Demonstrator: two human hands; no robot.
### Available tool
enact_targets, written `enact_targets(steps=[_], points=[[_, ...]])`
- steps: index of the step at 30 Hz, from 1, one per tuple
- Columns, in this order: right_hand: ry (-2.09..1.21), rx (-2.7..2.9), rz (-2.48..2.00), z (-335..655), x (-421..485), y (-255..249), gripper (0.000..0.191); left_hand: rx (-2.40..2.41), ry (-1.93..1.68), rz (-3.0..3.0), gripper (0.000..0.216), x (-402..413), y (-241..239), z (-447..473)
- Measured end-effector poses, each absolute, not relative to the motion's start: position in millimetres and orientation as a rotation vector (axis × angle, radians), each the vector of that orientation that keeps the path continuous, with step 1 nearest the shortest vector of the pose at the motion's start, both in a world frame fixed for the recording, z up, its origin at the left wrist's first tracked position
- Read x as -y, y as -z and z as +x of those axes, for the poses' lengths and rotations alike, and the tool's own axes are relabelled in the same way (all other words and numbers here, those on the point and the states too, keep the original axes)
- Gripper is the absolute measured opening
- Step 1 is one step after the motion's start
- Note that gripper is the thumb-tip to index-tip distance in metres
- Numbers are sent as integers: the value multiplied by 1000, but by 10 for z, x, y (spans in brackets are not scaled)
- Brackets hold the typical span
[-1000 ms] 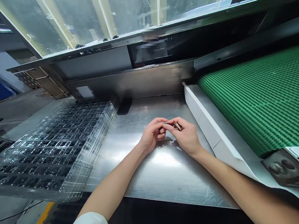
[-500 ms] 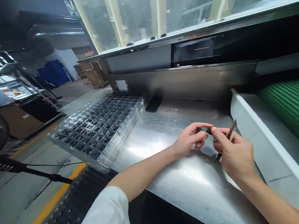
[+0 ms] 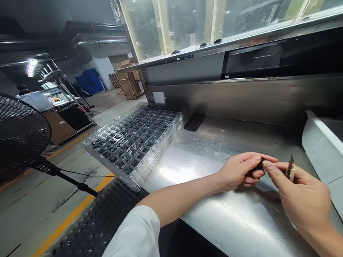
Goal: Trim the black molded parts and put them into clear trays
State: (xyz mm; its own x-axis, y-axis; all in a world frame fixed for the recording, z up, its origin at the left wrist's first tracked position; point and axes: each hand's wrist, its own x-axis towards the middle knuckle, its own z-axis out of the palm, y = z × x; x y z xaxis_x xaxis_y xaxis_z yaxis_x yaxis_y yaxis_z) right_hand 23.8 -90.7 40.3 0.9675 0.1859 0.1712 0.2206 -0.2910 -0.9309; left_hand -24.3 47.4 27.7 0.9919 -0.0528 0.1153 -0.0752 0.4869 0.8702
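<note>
A small black part (image 3: 258,165) is pinched in the fingers of my left hand (image 3: 240,172), held above the steel worktop (image 3: 202,157). Close against it is my right hand (image 3: 300,192), its thumb and forefinger at the part's right end. A knife (image 3: 290,169) is tucked in the right hand's curled fingers, its pointed blade sticking up and its handle mostly hidden. The exact shape of the black part is covered by the fingers.
Left on the worktop lies a stack of clear plastic trays (image 3: 158,146) holding many black parts. A black phone (image 3: 194,121) rests behind it. A white bin (image 3: 325,146) stands at right, a fan (image 3: 17,132) at far left. Another black tray (image 3: 87,230) sits lower left.
The view has swung right and the hands show further right and lower. My left fingers have closed more around the black part; the knife stays in my right hand.
</note>
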Motion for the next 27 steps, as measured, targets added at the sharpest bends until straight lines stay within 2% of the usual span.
enact_targets(steps=[7,14,18,27], points=[[84,359,-1899,256,909,-383,44,147,26,946,52,-521,-251,-211],[316,678,-1825,382,911,-233,55,8,-19,961,45,-522,-312,-255],[340,843,-1777,455,928,-137,61,-18,-94,968,41,-536,-301,-237],[362,933,-1958,436,980,-24,49,-8,-105,1014,42,-525,-310,-258]])
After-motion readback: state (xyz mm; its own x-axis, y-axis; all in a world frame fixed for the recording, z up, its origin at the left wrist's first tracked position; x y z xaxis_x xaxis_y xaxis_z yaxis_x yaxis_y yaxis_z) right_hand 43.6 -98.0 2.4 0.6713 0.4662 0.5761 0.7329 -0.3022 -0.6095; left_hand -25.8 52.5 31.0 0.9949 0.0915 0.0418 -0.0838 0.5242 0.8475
